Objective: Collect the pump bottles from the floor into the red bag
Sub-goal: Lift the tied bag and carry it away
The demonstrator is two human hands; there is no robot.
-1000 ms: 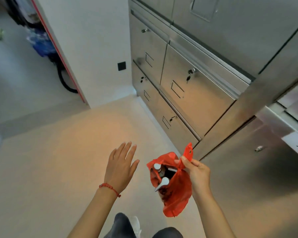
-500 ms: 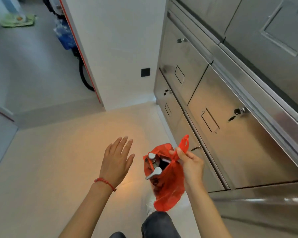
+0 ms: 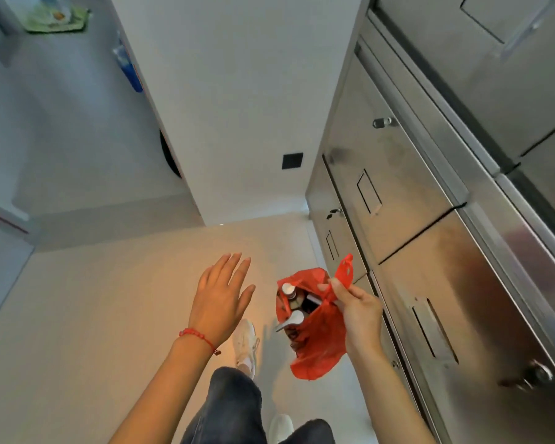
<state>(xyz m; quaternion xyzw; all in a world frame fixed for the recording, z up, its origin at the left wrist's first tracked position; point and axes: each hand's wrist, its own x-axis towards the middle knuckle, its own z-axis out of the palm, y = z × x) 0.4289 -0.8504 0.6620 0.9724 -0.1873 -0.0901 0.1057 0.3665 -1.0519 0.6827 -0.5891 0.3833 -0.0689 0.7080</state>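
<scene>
Red plastic makes up the bag (image 3: 318, 334), and it hangs in the air from the right hand (image 3: 359, 310). That hand is pinched shut on one handle of the bag, with the thumb and fingers pressed together near the top. The other handle sticks up just above the fingers. The bag's mouth gapes open toward the left. Inside it sit the pump bottles (image 3: 293, 304), with two white pump tops poking out, one above the other.

The left hand (image 3: 220, 298) is out flat in front, palm down, with the fingers spread a little apart and holding nothing. It floats beside the bag but does not touch it. A red bracelet (image 3: 199, 338) goes around that wrist. Both arms reach forward from the bottom of the picture.

Below the hands are dark trousers (image 3: 231, 408) and a white shoe (image 3: 245, 342) on the pale floor (image 3: 77, 315). Shiny metal cabinets (image 3: 430, 219) run along the right side, and a white wall (image 3: 237, 107) stands ahead.

Compared with a moment ago, the hands keep almost the same pose, and the bag is still held the same way. The view has turned, so the cabinets look steeper and closer, and the shoe now shows between the hands.
</scene>
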